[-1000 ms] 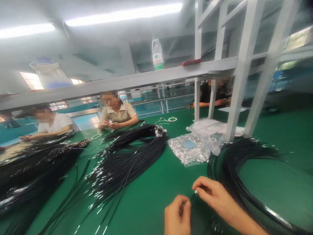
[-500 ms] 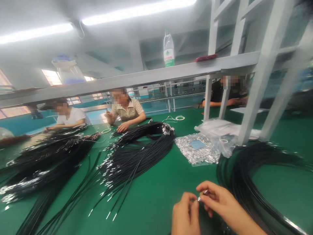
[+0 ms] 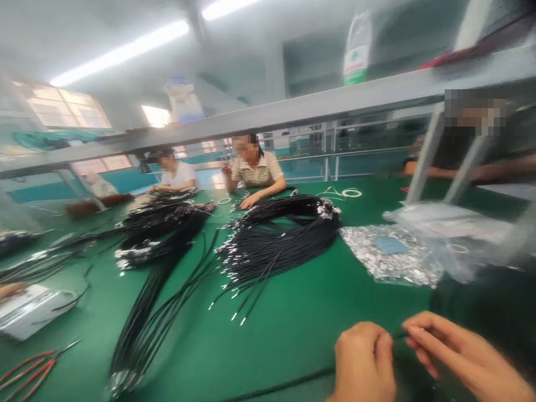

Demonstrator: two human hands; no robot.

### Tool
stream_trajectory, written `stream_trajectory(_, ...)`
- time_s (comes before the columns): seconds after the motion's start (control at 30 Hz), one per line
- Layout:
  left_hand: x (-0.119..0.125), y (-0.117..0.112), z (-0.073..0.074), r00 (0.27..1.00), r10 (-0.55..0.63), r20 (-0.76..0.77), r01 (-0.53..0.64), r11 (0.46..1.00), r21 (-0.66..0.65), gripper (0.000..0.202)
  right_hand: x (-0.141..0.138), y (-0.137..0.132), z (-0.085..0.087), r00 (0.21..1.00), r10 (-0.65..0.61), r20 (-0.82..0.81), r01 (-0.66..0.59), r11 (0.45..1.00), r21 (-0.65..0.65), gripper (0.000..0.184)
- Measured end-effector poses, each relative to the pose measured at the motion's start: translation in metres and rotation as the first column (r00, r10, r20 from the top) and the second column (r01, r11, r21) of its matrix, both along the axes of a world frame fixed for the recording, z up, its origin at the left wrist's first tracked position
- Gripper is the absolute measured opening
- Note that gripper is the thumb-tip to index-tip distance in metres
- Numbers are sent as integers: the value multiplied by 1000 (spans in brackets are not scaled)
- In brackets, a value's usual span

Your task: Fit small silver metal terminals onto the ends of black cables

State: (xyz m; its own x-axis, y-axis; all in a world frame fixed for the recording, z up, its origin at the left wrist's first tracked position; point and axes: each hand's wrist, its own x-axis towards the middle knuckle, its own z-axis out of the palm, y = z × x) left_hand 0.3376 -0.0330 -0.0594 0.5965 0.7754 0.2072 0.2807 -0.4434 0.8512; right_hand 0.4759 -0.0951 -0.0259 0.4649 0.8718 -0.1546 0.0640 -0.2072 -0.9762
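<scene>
My left hand [image 3: 363,363] and my right hand [image 3: 460,357] are at the bottom right, fingertips close together, pinching a thin black cable [image 3: 397,336] stretched between them. A black cable [image 3: 276,387] runs left from under my left hand along the green table [image 3: 293,329]. A big bundle of black cables with metal tips [image 3: 276,240] lies in the middle, beyond my hands. A heap of small silver metal parts on clear plastic [image 3: 389,257] lies to the right of it.
More black cable bundles [image 3: 163,229] lie at left. Red-handled tools [image 3: 25,368] and a white box [image 3: 29,310] sit at the lower left. Three people sit across the table. A grey shelf rail [image 3: 293,111] carries a bottle [image 3: 355,53]. Plastic bags [image 3: 444,223] lie at right.
The view has swung left, so my hands now sit further right in the frame. My fingers have drawn slightly apart with the cable between them. The person in stripes lowered a hand onto the table.
</scene>
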Motion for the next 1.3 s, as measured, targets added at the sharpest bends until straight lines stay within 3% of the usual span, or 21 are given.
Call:
stream_trajectory(0.13,0,0,0,999,34,2,-34,998,-46,29,26,7,-15,977,-186,102,176,980,98,56)
stream_trajectory(0.23,2,3,-1,998,5,63,-1,998,-59,26,56,26,-28,873,-305,381,311,949,49,36)
stream_trajectory(0.33,5,7,-7,998,-17,65,19,1000,-25,28,78,53,-35,784,-179,594,324,935,-146,30)
stream_trajectory(0.47,9,9,-20,999,-17,29,17,1000,2,30,83,84,-33,677,-91,731,398,880,-259,25)
stream_trajectory(0.63,13,11,-31,999,-3,49,3,1000,11,32,75,103,-28,599,-4,801,494,788,-366,23)
stream_trajectory(0.77,15,15,-35,998,16,64,-16,1000,-9,34,77,112,-25,587,23,809,518,758,-397,24)
stream_trajectory(0.93,13,18,-34,998,12,64,-11,1000,-14,34,79,114,-23,591,38,806,477,789,-387,17)
stream_trajectory(1.1,9,18,-25,998,-21,61,21,1000,-12,34,72,90,-24,629,-8,777,374,880,-294,12)
stream_trajectory(1.23,8,17,-20,998,-24,50,26,999,-39,32,56,55,-22,752,-26,659,207,958,-199,13)
stream_trajectory(1.3,7,16,-19,998,-33,49,36,998,-45,32,46,38,-22,850,-36,526,118,986,-122,20)
